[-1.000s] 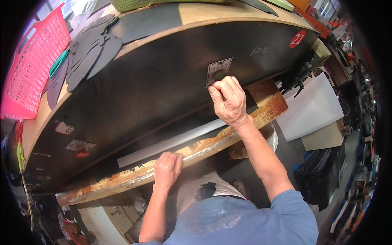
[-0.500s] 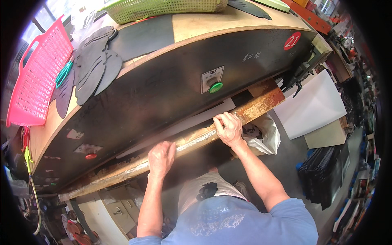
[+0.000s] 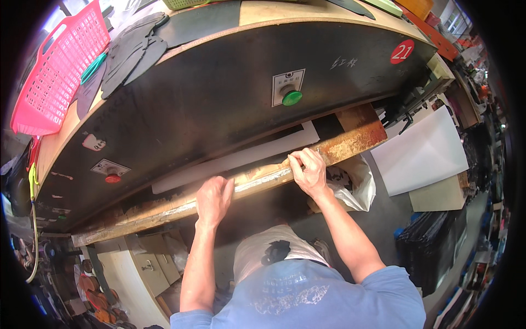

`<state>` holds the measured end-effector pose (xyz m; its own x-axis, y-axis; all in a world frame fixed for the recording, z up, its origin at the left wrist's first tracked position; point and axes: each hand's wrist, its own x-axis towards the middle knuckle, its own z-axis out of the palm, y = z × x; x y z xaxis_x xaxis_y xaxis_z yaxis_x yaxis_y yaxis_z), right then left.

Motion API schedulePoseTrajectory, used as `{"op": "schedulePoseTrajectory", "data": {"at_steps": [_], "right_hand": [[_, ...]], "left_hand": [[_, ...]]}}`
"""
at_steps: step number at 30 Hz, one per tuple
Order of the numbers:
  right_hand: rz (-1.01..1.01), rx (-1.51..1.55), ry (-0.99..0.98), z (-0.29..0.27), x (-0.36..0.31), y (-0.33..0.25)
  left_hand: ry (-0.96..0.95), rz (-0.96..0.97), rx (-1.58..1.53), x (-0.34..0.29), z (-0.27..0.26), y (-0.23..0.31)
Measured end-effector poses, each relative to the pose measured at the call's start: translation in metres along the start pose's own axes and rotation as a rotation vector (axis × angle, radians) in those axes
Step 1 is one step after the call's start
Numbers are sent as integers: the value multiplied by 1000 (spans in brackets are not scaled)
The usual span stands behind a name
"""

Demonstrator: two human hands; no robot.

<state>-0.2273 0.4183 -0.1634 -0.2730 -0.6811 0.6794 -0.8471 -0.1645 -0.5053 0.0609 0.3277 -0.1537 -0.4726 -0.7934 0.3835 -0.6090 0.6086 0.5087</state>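
My left hand is closed, with its fingers curled at the front edge of a worn wooden table. Further right, my right hand is also closed over the same edge, its knuckles up. Clear tape and pale scuffs run along that edge between the two hands. Behind them, a long white sheet lies in the gap under a dark upright panel. The panel carries a green push button and, to the left, a red one. My fingertips are partly hidden.
Above the panel, a wooden top holds a pink plastic basket, cut black sheet pieces and teal-handled scissors. A white bag hangs below the table at right, near white sheets and a black bundle.
My view has tilted down, so the panel and basket sit higher and more of the white sheet shows. Both hands stay closed at the table edge, nearly in the same spots.
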Motion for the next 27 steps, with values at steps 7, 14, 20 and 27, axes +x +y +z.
{"op": "schedulePoseTrajectory", "data": {"at_steps": [7, 14, 20, 27], "right_hand": [[402, 263, -205, -37, -19, -19], [212, -79, -379, -30, 22, -22], [176, -193, -560, -21, -11, -49], [103, -237, -389, -9, -52, -62]], "left_hand": [[12, 12, -15, -53, 11, 15], [-40, -18, -40, -109, 2, 37], [-57, -1, -110, -151, -6, 46], [27, 84, -389, -173, -29, 29]]}}
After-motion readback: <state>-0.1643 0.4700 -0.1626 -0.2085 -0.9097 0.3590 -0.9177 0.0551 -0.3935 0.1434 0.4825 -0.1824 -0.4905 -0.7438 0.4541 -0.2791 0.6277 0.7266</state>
